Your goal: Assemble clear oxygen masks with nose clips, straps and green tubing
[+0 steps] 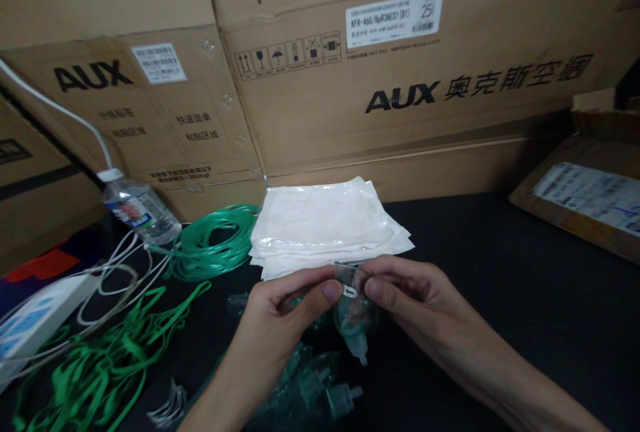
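Observation:
My left hand (295,305) and my right hand (407,292) are both closed in a pinch on the upper part of a clear greenish oxygen mask (356,319). The mask hangs between them with its tube connector pointing down. A small pale oval piece (349,291) shows at the mask's top, between my thumbs; its exact kind I cannot make out. Below my hands lies a pile of similar masks (315,379), partly hidden by my left forearm. Several thin bent metal strips (169,407) lie left of that forearm.
White flat packets (325,212) are stacked behind my hands. To the left are coiled green tubing (213,242), green elastic straps (100,369), a plastic bottle (143,209) and a white power strip (40,319). Large cardboard boxes (310,119) stand behind; another carton (590,179) sits right.

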The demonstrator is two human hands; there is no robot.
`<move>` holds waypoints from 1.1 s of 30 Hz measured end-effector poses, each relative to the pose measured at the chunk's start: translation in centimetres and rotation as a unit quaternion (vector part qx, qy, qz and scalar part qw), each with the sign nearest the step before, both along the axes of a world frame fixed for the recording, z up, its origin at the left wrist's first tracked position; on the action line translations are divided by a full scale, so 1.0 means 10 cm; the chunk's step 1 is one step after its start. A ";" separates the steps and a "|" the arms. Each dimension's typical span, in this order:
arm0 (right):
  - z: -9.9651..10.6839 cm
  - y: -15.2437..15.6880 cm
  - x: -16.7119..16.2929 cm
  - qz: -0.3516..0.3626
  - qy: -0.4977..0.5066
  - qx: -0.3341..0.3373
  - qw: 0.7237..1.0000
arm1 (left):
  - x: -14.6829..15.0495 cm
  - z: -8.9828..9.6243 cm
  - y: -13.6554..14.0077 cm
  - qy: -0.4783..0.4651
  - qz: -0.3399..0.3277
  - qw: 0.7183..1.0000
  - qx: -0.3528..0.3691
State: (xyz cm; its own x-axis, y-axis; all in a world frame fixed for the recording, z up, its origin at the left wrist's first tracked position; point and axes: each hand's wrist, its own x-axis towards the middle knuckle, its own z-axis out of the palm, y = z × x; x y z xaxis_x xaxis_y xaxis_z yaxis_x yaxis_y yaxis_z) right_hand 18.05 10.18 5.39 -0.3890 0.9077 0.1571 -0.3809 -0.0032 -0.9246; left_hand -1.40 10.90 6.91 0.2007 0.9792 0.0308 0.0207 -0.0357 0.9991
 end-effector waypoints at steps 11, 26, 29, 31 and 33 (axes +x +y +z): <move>-0.04 0.00 -0.03 -0.073 -0.019 0.026 0.997 | 0.00 -0.09 -0.02 -0.024 0.055 0.998 0.007; -0.02 -0.07 -0.10 -0.195 -0.151 0.186 0.951 | 0.01 -0.04 -0.04 0.005 0.096 0.995 0.013; -0.03 -0.07 -0.10 -0.208 -0.178 0.210 0.938 | 0.02 -0.05 -0.03 0.001 0.098 0.995 0.035; -0.03 -0.07 -0.09 -0.210 -0.192 0.215 0.934 | 0.02 -0.06 -0.03 -0.001 0.100 0.994 0.048; -0.02 -0.06 -0.08 -0.205 -0.199 0.209 0.935 | 0.02 -0.06 -0.04 0.004 0.105 0.993 0.053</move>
State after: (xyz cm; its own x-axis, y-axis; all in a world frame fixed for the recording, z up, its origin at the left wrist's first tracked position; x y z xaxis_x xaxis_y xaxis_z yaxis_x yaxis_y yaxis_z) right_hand 17.24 9.58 5.18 -0.1249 0.8851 0.4483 0.1026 0.4610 -0.8815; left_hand -1.23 10.52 6.26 -0.0066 0.9907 0.1357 0.0465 -0.1352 0.9897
